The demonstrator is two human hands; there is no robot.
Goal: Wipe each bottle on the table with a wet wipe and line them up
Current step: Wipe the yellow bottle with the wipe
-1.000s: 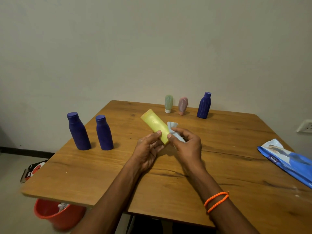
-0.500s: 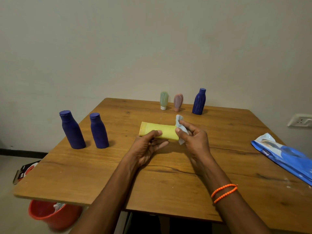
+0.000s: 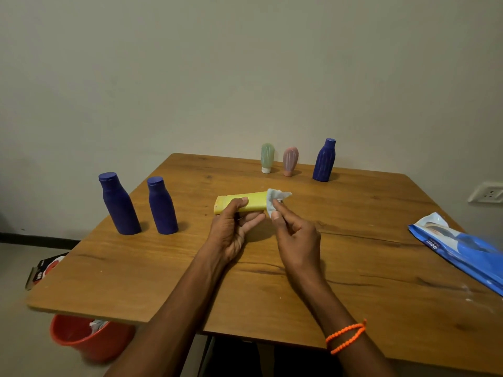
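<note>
My left hand (image 3: 233, 229) holds a yellow tube bottle (image 3: 251, 201) lying level above the wooden table (image 3: 152, 262), thumb over its top. My right hand (image 3: 295, 235) pinches a pale wet wipe (image 3: 275, 198) against the tube's right end. Two dark blue bottles (image 3: 119, 204) (image 3: 162, 205) stand upright at the left edge. At the back stand a green tube (image 3: 267, 158), a pink tube (image 3: 290, 161) and a ribbed blue bottle (image 3: 324, 160) in a row.
A blue wet-wipe pack (image 3: 462, 248) lies at the table's right edge. An orange bucket (image 3: 81, 341) with used wipes sits on the floor under the front-left corner, near a small box (image 3: 43, 269). A wall socket (image 3: 487, 193) is at the right.
The yellow tube has turned from pointing up-left to lying level. My right hand with the wipe has slid to the tube's right end.
</note>
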